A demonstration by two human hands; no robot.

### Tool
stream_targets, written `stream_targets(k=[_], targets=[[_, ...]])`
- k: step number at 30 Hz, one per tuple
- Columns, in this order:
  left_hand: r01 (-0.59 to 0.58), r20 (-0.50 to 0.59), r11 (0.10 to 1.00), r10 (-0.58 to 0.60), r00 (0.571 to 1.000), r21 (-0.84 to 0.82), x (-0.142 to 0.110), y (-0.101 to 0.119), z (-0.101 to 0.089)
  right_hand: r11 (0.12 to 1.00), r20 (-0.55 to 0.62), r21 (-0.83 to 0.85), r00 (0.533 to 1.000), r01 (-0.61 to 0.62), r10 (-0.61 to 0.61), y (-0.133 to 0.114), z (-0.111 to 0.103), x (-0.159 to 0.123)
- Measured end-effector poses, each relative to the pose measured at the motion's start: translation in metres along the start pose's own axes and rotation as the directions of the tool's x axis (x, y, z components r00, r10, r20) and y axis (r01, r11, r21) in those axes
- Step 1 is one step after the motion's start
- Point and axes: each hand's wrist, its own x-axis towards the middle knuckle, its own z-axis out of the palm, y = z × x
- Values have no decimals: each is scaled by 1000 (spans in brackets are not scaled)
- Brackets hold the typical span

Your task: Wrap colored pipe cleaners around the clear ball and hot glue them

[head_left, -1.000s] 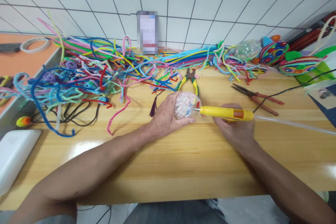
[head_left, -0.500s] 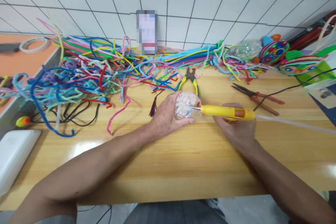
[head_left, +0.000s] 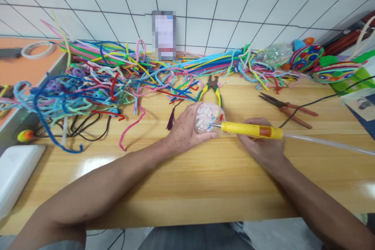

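My left hand (head_left: 184, 129) is wrapped round the left side of a whitish, clear ball (head_left: 206, 116) with blue, red and yellow bits on it. In my right hand (head_left: 263, 144) is a yellow hot glue gun (head_left: 243, 128), its metal nozzle touching or very close to the ball's lower right side. A clear glue stick (head_left: 322, 141) sticks out of the gun's back end. Just behind the ball lie pliers with green and yellow handles (head_left: 217, 95); the ball covers part of them.
Tangled pipe cleaners (head_left: 84, 86) spread over the left and back. Red-handled pliers (head_left: 295, 112) lie right, crossed by a black cord (head_left: 322, 97). A phone (head_left: 164, 35) leans on the tiled wall. A purple tassel (head_left: 171, 120) and a white case (head_left: 20, 175) lie left.
The glue gun's nozzle has shifted slightly left and down along the ball, and its back end has dropped a little. My left hand and the ball have stayed in place.
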Motion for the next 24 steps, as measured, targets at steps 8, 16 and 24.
stream_targets(k=[8, 16, 24], targets=[[17, -11, 1000, -16, 1000, 17, 0, -2, 2, 998, -27, -25, 998, -59, 58, -2, 1, 5], [-9, -17, 1000, 9, 1000, 16, -1, -2, 2, 997, -75, -41, 995, -69, 66, 5, 2, 6], [2, -12, 1000, -2, 1000, 12, -1, -2, 2, 999, -40, -23, 998, -44, 43, 2, 2, 2]])
